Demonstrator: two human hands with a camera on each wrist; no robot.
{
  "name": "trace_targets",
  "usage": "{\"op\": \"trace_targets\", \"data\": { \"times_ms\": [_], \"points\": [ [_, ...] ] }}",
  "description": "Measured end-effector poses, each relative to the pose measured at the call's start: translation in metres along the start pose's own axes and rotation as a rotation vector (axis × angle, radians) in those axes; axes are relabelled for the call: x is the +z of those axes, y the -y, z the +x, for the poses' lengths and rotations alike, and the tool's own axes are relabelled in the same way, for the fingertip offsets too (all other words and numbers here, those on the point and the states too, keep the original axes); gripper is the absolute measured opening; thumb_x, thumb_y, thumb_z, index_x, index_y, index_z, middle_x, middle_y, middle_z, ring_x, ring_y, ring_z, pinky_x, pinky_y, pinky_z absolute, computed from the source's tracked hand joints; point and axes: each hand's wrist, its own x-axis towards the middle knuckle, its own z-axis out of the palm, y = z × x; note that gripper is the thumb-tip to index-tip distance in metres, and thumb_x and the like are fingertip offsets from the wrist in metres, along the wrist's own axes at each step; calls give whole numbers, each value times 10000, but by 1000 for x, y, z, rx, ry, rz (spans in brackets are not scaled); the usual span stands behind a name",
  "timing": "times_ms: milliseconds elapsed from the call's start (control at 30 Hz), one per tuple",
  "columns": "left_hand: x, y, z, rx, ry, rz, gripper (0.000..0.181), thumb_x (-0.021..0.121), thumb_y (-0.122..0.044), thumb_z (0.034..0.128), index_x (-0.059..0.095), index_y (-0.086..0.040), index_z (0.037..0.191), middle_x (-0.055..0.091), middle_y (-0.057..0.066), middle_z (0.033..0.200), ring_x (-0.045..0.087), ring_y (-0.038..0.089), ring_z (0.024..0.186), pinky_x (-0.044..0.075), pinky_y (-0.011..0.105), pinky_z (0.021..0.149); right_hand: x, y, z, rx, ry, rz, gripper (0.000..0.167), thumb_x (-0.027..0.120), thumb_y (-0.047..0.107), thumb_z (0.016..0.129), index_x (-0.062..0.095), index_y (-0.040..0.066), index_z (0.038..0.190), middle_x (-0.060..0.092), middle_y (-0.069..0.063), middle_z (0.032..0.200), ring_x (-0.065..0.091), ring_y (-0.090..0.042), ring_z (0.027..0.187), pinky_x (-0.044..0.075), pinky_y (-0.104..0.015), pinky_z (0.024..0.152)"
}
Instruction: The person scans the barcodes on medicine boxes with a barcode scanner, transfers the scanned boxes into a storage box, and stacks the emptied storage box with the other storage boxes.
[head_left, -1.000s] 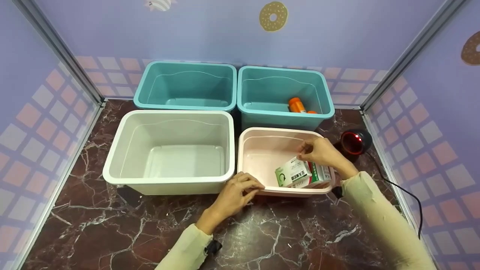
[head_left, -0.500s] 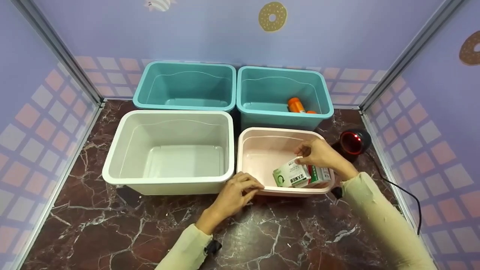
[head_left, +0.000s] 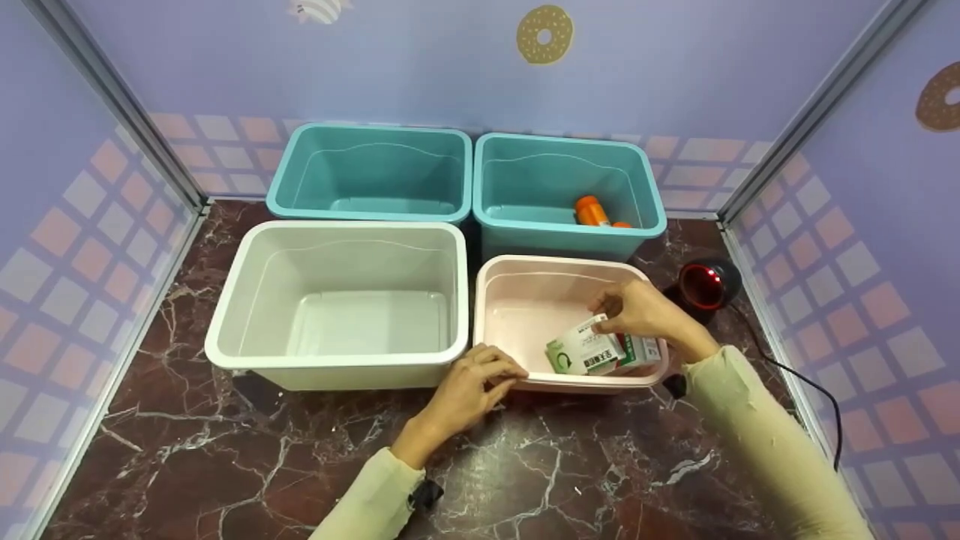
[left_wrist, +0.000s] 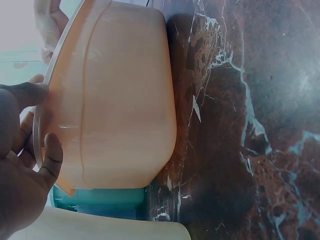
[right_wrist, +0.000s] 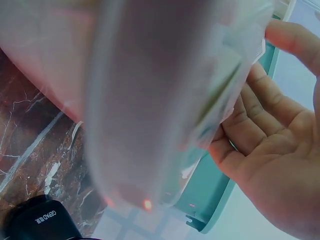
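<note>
In the head view, my right hand (head_left: 637,306) reaches into the pink bin (head_left: 517,319). Thumb and fingers pinch the upper edge of a white and green medicine box (head_left: 581,351), which is tilted. Beneath and right of it lies another box (head_left: 640,351) with green and white sides, partly covered. My left hand (head_left: 465,386) holds the bin's near left rim; in the left wrist view its thumb and fingers (left_wrist: 52,155) lie on both sides of that rim. A blurred bin wall (right_wrist: 140,100) hides much of the box in the right wrist view.
A white bin (head_left: 337,361) stands left of the pink one. Behind are two teal bins (head_left: 367,127), the right one holding orange bottles (head_left: 591,211). A black scanner (head_left: 709,285), lit red, stands on the right with its cable along the wall.
The pinched medicine box has shifted slightly left with my right hand over the last second, and its face has turned a little. My left hand has stayed on the rim.
</note>
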Motion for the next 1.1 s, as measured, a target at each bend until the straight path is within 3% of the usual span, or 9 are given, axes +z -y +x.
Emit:
{"op": "trace_targets", "data": {
  "times_ms": [233,433,1100],
  "points": [
    [0,0,0,-3,-3,-2,147,734,-133,886,770,-197,1013,705,-67,1002,610,152,1003,490,305,934,-2,4,-4,-5,90,13,331,848,105,751,725,30,1050,761,-115,999,732,-219,899,571,-235,757],
    [0,0,0,-4,-1,-2,143,736,-136,887,771,-195,1013,706,-67,1000,611,151,1003,489,309,933,-3,9,-6,-35,122,-5,361,858,109,730,721,34,1055,763,-116,989,733,-219,892,572,-240,744],
    [1,1,0,-1,8,7,142,735,-141,889,772,-199,1014,708,-70,1001,617,143,996,486,300,936,-12,8,-9,-3,-2,-20,291,810,92,775,733,77,1055,769,-66,988,722,-175,867,564,-248,740]
  ]
}}
